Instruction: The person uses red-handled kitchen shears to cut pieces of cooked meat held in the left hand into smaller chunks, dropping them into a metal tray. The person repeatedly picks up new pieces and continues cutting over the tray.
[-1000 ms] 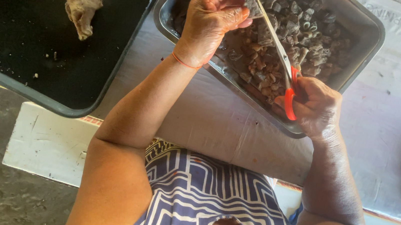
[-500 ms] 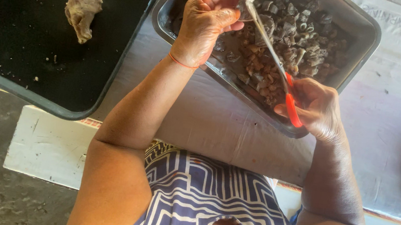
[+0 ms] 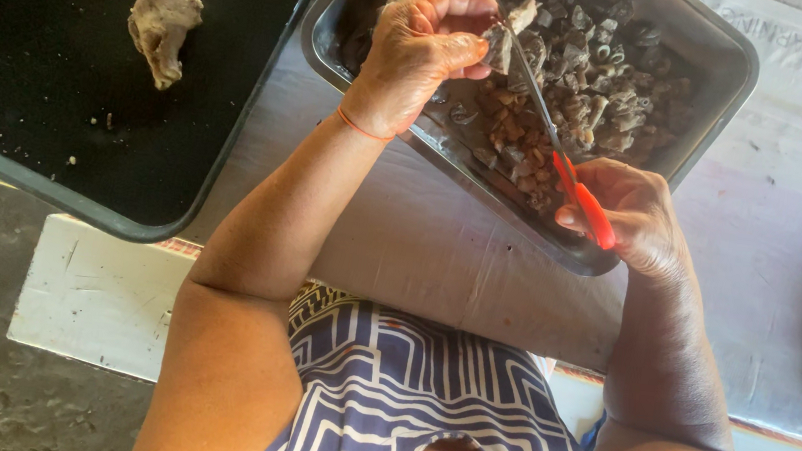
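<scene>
My left hand (image 3: 426, 52) pinches a small grey-brown piece of meat (image 3: 505, 34) and holds it above the metal tray (image 3: 708, 140). My right hand (image 3: 628, 216) grips red-handled scissors (image 3: 568, 169); their blades reach up to the held piece. The tray is filled with several cut grey and brown pieces (image 3: 588, 86). A thin orange band circles my left wrist.
A black tray (image 3: 43, 185) sits at the left with one pale lump of meat (image 3: 163, 19) lying in it. A grey cloth-covered surface (image 3: 438, 250) runs under both trays. A white board (image 3: 91, 296) lies at its near edge, above grey ground.
My left hand has shifted slightly lower and right with its piece. My right hand has drawn the scissors handles a little further right and down, blades still at the piece.
</scene>
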